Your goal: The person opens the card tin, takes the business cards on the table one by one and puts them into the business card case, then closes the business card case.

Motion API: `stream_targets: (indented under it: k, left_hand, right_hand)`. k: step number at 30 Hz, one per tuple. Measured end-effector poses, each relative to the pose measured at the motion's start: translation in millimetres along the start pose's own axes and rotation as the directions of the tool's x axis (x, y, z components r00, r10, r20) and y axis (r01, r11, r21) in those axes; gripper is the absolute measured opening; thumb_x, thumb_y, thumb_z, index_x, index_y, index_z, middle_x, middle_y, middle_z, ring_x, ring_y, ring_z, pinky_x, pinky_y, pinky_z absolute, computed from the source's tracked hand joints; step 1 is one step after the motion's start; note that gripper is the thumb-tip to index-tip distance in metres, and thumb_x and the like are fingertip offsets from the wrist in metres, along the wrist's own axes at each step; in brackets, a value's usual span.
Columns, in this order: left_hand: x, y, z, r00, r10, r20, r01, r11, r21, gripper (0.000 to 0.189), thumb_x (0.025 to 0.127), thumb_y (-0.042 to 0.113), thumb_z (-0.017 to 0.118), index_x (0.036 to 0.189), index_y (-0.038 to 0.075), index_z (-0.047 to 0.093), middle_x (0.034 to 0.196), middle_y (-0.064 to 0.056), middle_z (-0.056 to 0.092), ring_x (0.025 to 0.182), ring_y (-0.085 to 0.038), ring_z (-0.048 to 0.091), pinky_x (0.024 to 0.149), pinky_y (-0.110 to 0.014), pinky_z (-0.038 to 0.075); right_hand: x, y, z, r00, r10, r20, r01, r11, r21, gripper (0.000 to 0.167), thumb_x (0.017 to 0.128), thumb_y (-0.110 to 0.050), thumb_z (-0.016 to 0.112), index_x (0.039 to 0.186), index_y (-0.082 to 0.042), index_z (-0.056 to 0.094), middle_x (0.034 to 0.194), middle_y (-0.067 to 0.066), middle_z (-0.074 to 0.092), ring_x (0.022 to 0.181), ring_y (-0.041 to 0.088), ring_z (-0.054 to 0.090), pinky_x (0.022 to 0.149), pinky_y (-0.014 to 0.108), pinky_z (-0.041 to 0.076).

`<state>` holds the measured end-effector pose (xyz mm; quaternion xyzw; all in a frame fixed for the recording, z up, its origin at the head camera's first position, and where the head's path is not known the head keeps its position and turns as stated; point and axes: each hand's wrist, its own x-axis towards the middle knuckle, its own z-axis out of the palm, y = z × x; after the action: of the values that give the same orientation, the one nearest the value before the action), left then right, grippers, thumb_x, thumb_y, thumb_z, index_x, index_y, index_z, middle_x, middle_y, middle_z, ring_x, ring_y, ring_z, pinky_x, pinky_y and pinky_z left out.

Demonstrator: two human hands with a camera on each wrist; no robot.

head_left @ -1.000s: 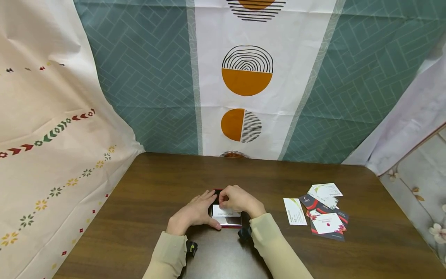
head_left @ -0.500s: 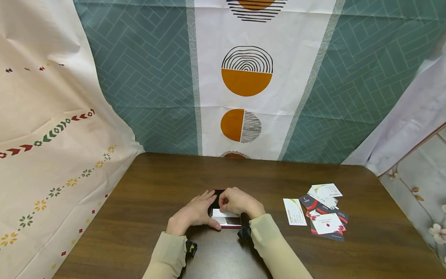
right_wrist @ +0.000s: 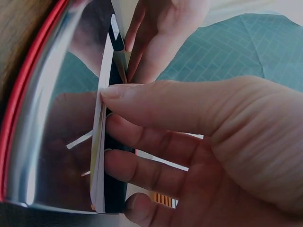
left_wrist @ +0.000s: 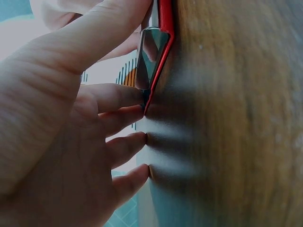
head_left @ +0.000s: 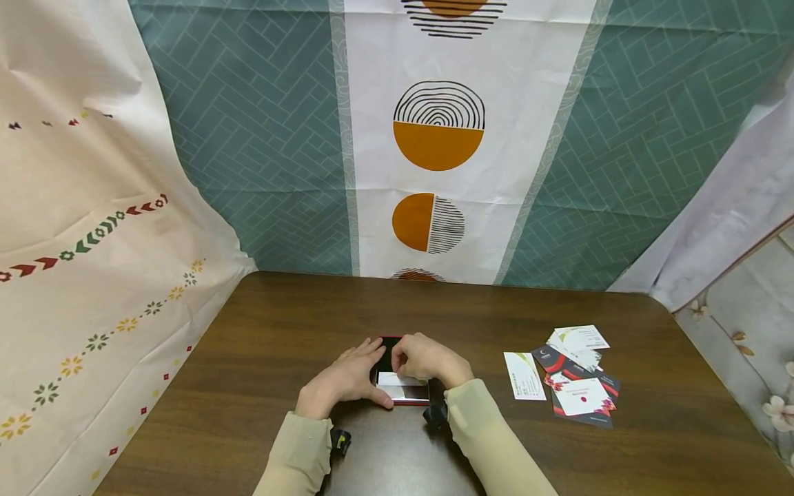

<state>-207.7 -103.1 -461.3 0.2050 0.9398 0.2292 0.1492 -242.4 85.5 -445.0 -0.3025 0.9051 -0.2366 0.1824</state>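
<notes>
A red-edged, mirror-finish business card case (head_left: 404, 394) lies open on the brown table, its black inner side away from the person. White business cards (head_left: 397, 379) stand partly out of its shiny pocket. My right hand (head_left: 429, 359) pinches these cards (right_wrist: 97, 161) at their upper edge, thumb on one face and curled fingers behind. Around the left side of the case, my left hand (head_left: 349, 375) is spread, thumb at the near corner and index finger at the far one. In the left wrist view, its other fingertips (left_wrist: 142, 172) rest on the table beside the red edge.
To the right lies a loose white and green card (head_left: 524, 377). Beyond it is a scattered, overlapping pile of dark, red and white cards (head_left: 583, 396). A patterned curtain (head_left: 434, 227) hangs behind the table's far edge, with pale cloth (head_left: 124, 310) along the left.
The cards have slid toward the near edge, deeper into the case pocket, and their printed line no longer shows. My right fingers have shifted slightly; the left hand has stayed in place.
</notes>
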Motion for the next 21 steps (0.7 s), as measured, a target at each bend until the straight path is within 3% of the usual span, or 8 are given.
stream_targets:
  k: [8,11,13,16,21]
  left_hand:
    - [-0.2,0.6,-0.3,1.0,0.006,-0.004,-0.006,1.0,0.005,0.106,0.068,0.052,0.085,0.149,0.001,0.039,0.158,-0.013,0.026,0.146,-0.033,0.017,0.114,-0.054,0.02]
    - [-0.3,1.0,-0.1,1.0,0.009,-0.005,-0.009,1.0,0.004,0.106,0.068,0.052,0.085,0.149,0.001,0.039,0.158,-0.013,0.027,0.146,-0.033,0.017,0.114,-0.055,0.02]
    - [-0.3,1.4,0.0,1.0,0.013,-0.006,-0.013,1.0,0.011,0.106,0.068,0.052,0.085,0.148,0.001,0.039,0.158,-0.013,0.027,0.146,-0.033,0.018,0.114,-0.054,0.02]
    - [0.0,1.9,0.3,1.0,0.013,-0.006,-0.013,1.0,0.017,0.106,0.068,0.053,0.085,0.148,0.001,0.04,0.157,-0.013,0.028,0.146,-0.033,0.018,0.114,-0.054,0.02]
    - [0.3,2.0,0.7,1.0,0.001,0.003,-0.001,1.0,0.009,0.105,0.068,0.053,0.085,0.148,0.001,0.04,0.158,-0.013,0.026,0.146,-0.033,0.017,0.115,-0.053,0.019]
  right_hand:
    - [-1.3,1,-2,1.0,0.016,-0.004,-0.016,1.0,0.008,0.019,0.084,-0.001,0.069,0.074,-0.017,0.069,0.066,-0.008,0.058,0.053,0.008,0.049,0.049,0.022,0.042]
    - [-3.4,0,-6,1.0,0.003,-0.003,-0.003,1.0,0.002,0.009,0.086,-0.007,0.071,0.087,-0.015,0.072,0.072,-0.008,0.059,0.06,0.008,0.052,0.056,0.024,0.045]
    - [-7.2,1,-12,1.0,-0.009,-0.012,0.009,1.0,0.011,0.012,0.088,-0.011,0.072,0.099,-0.012,0.072,0.076,-0.006,0.059,0.065,0.01,0.053,0.061,0.027,0.047]
    - [-16.8,2,-25,0.998,-0.015,-0.053,0.018,0.999,0.048,0.026,0.089,-0.016,0.072,0.113,-0.008,0.068,0.08,-0.003,0.06,0.07,0.012,0.054,0.067,0.03,0.048]
    - [-39.9,13,-52,0.986,0.01,-0.164,0.006,0.995,0.096,0.03,0.089,-0.016,0.073,0.117,-0.007,0.066,0.081,-0.003,0.06,0.072,0.014,0.055,0.066,0.032,0.048]
